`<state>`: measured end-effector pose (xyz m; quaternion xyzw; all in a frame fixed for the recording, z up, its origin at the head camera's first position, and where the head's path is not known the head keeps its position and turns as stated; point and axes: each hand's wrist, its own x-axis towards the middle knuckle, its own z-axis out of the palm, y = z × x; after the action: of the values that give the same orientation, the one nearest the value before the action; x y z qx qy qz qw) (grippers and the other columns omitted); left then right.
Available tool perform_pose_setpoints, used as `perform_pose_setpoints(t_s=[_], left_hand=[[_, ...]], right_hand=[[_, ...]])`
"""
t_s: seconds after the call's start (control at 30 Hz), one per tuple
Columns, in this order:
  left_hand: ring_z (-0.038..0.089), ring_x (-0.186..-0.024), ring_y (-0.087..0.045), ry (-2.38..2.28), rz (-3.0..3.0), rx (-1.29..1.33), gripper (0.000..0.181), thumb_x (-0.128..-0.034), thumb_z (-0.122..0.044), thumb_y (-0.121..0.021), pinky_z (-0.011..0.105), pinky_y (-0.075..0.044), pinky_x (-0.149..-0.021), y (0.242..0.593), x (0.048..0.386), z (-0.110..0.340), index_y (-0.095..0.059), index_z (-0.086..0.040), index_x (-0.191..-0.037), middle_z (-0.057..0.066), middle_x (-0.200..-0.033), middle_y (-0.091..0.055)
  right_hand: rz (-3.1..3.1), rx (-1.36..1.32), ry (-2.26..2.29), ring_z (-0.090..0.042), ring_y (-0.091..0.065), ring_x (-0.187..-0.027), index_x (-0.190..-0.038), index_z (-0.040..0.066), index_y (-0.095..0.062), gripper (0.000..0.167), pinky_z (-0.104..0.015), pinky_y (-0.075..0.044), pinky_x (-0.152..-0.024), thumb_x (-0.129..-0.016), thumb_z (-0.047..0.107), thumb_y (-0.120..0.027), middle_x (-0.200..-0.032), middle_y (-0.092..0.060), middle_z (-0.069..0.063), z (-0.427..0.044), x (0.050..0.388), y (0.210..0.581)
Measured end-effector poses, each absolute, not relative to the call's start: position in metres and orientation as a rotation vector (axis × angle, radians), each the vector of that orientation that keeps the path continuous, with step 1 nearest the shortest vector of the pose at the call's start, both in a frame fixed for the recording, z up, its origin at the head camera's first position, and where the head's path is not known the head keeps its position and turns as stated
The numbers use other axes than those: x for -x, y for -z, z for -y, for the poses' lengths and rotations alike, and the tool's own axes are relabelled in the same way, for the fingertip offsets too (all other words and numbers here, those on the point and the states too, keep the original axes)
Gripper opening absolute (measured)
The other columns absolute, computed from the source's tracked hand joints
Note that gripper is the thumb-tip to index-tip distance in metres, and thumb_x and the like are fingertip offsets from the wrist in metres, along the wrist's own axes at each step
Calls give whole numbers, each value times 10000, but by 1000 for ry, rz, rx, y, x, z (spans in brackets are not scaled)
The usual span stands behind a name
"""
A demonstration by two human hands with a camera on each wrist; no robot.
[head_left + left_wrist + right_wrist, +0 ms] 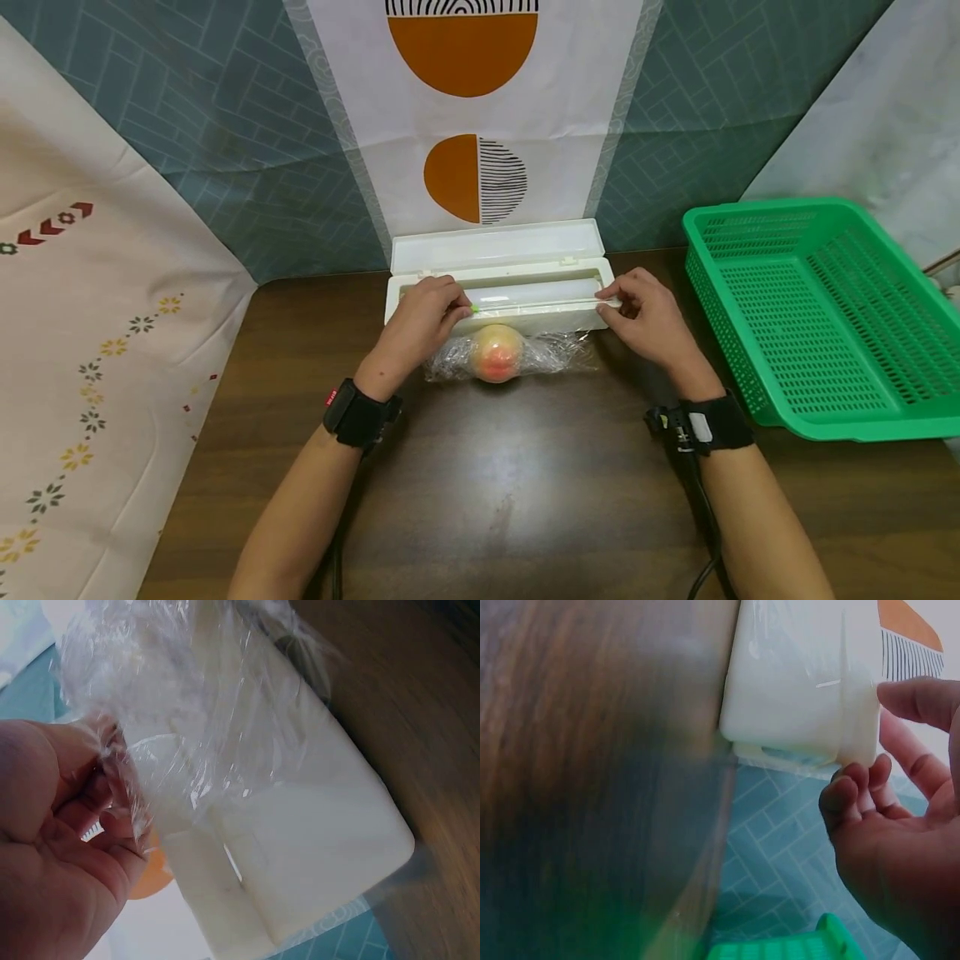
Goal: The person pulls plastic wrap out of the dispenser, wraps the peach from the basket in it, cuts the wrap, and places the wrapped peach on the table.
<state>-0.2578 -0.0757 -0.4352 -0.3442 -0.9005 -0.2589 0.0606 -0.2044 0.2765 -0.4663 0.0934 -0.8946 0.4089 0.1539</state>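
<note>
A white cling film dispenser [500, 316] stands at the back of the table, lid [498, 247] raised, with a white roll [536, 293] inside. At its front rail my left hand [427, 315] pinches a small green slider [474, 308]; in the left wrist view, crumpled clear film [217, 712] hangs beside the curled fingers. My right hand [643, 315] grips the dispenser's right end between thumb and fingers, also seen in the right wrist view on the box corner [859, 742]. A yellow-red round fruit [497, 353], apparently wrapped in clear film [557, 352], lies just in front.
A green plastic basket [832, 333] stands at the table's right side. Patterned cloth [225, 167] hangs behind the dispenser, and a white flowered cloth [97, 358] borders the left. Brown table surface [510, 500] spreads between the forearms. Black cables [708, 533] run from the wrist straps.
</note>
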Motion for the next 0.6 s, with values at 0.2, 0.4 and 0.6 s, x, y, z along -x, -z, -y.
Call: perform_pose_setpoints(t_s=[0.2,0.4,0.6], left_hand=[[237,-918,-608,754,2710,1080,74,-1022,-144,-718,387,-514,-848,436,259,65,-750,-78,-1015,26,-913,-648],[246,-927,-614,740,2708,1093,70,-1019,-134,-725,384,-519,-855,435,259,55,-750,-71,-1003,34,-906,-651],[246,-951,-617,758,2717,1120,75,-1030,-132,-707,378,-522,-867,435,259,49,-740,-68,-1010,40,-919,-653]], right_hand=[[2559,-318,-1213,-233,-516,-784,-1068,10,-770,174,-207,-427,-657,-905,-45,-791,-985,-583,-164,-282,205,469],[2557,-334,-1183,-234,-522,-784,-1068,18,-774,184,-237,-429,-670,-898,-47,-800,-968,-589,-136,-284,206,469],[2572,-330,-1156,-234,-517,-779,-1072,24,-774,193,-229,-412,-668,-897,-51,-808,-950,-570,-116,-283,207,468]])
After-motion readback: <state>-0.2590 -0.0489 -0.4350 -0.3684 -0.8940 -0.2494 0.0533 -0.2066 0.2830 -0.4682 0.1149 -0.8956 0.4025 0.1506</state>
